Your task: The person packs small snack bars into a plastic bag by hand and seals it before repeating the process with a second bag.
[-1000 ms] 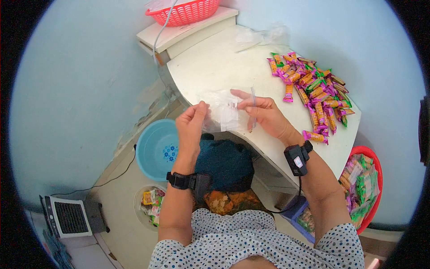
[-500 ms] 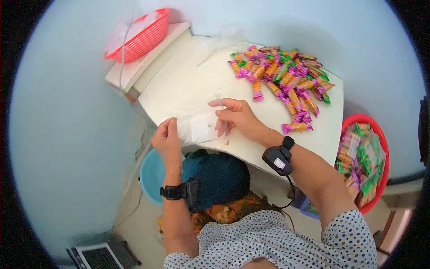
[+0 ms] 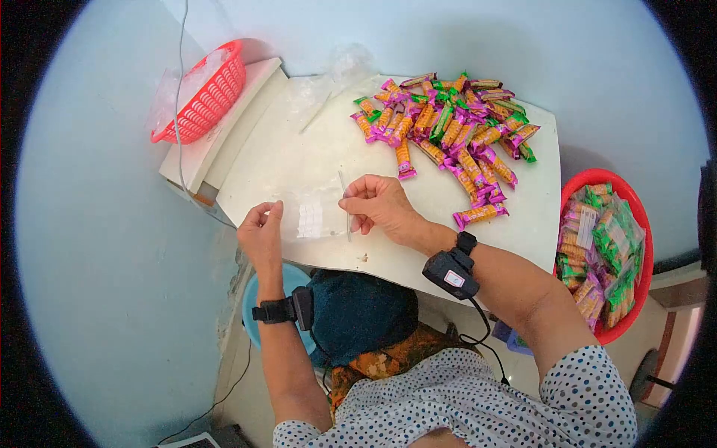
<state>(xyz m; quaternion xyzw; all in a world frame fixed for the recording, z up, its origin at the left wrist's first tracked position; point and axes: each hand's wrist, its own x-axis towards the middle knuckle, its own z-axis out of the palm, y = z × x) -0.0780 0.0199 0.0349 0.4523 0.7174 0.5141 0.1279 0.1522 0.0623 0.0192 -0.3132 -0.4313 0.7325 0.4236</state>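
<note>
A clear plastic bag (image 3: 308,216) with a white label on it is stretched flat between my hands, over the near left part of the white table (image 3: 299,160). My left hand (image 3: 261,233) pinches its left edge, fingers closed. At the opposite side, the thumb and fingers of my right hand (image 3: 385,210) are closed on the edge, where a narrow greyish strip runs along the bag. Beyond my right hand lies a heap of small wrapped snack packs (image 3: 455,134) in purple and green wrappers.
A red basin (image 3: 648,239) with bagged snack packs stands to the right. More clear bags (image 3: 336,78) lie at the table's back. A red basket (image 3: 205,104) holding clear plastic sits on a raised ledge, upper left. Below the table is a blue basin (image 3: 254,299).
My right hand's fingers have gone from spread to closed on the bag's edge. The bag is now pulled flatter, and the view has shifted slightly.
</note>
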